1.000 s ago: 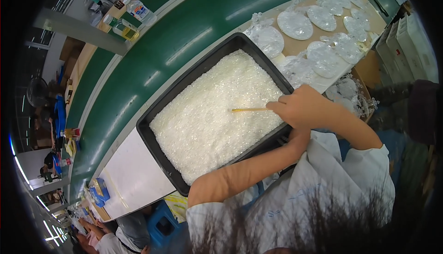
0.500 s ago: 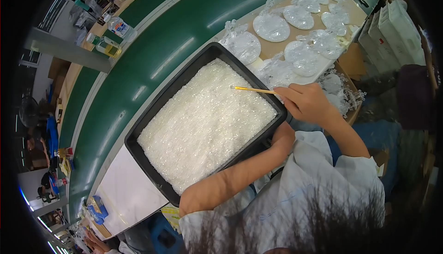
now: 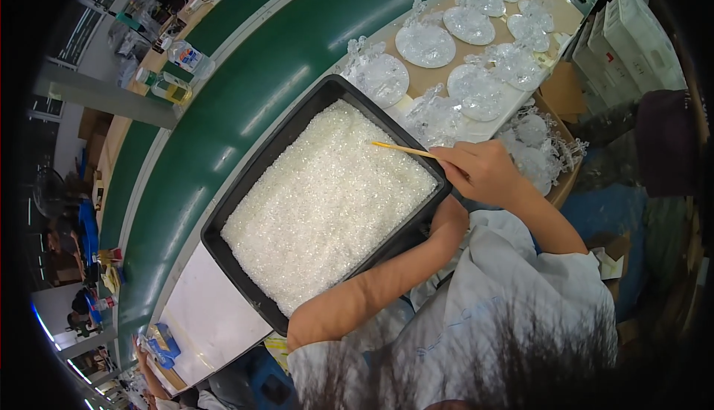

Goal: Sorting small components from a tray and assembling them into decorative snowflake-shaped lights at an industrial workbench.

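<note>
Pale wooden stick (image 3: 405,149) is resting pinched between the drawn-together fingers of the right hand (image 3: 480,170), its tip pointing over white granules (image 3: 327,194) in the black tray (image 3: 242,277). Compared with a second ago, it is lying closer to the far right rim, over another patch. The left hand (image 3: 451,213) is mostly hiding beside the tray; I cannot tell its finger spread or hold.
</note>
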Tool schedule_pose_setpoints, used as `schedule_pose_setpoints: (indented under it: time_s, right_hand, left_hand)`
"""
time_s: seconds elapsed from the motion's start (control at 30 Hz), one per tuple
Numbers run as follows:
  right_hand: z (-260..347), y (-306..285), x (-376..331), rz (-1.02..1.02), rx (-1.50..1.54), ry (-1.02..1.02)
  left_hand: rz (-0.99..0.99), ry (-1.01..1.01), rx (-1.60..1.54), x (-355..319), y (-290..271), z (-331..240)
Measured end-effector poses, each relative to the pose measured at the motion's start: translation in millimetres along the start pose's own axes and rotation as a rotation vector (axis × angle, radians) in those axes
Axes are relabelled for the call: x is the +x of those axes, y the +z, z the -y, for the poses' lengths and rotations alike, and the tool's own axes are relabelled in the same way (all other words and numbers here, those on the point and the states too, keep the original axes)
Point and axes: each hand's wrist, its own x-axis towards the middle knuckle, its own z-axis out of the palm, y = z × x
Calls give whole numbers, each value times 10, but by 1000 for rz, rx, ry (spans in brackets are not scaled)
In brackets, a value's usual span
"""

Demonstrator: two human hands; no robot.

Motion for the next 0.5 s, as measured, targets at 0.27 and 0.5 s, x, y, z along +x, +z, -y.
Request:
schedule_pose_setpoints:
  time_s: [0.27,0.5]
  right_hand:
    - [-29,-57,2,-5,0,-16]
    - [66,15,112,-2,17,-107]
  left_hand:
    - [-17,-33,-20,-35,-43,-7]
    - [-68,46,-13,19,149,-58]
